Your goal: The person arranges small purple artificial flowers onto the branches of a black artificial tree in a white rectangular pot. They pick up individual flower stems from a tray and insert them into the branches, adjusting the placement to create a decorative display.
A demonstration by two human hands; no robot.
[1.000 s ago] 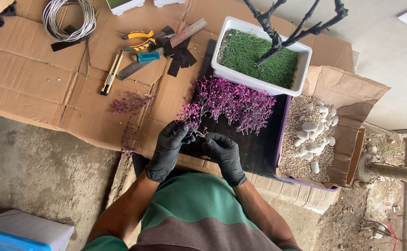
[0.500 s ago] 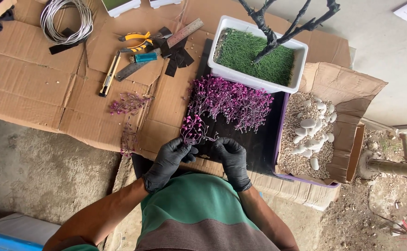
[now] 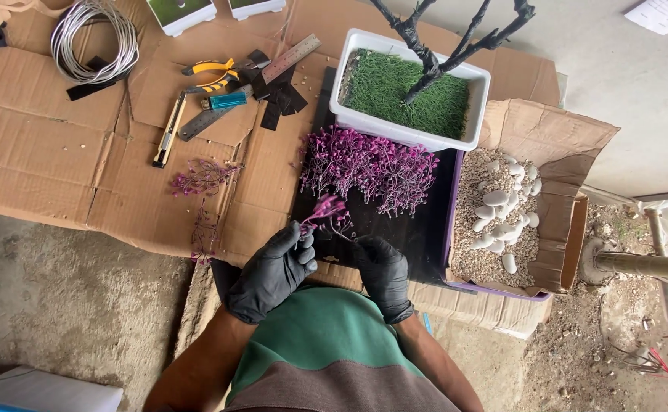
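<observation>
A purple flower sprig (image 3: 325,210) is pinched in the left hand (image 3: 273,271), just in front of the black tray (image 3: 418,240); the right hand (image 3: 383,275) is curled beside it, its grip unclear. Tiny blossoms could be shed or stems snapped if squeezed hard.

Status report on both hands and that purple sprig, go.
Left hand pinching purple sprig over black tray. Right hand beside it, fingers curled at sprig's stem; grip unclear. Nothing in the way.
</observation>
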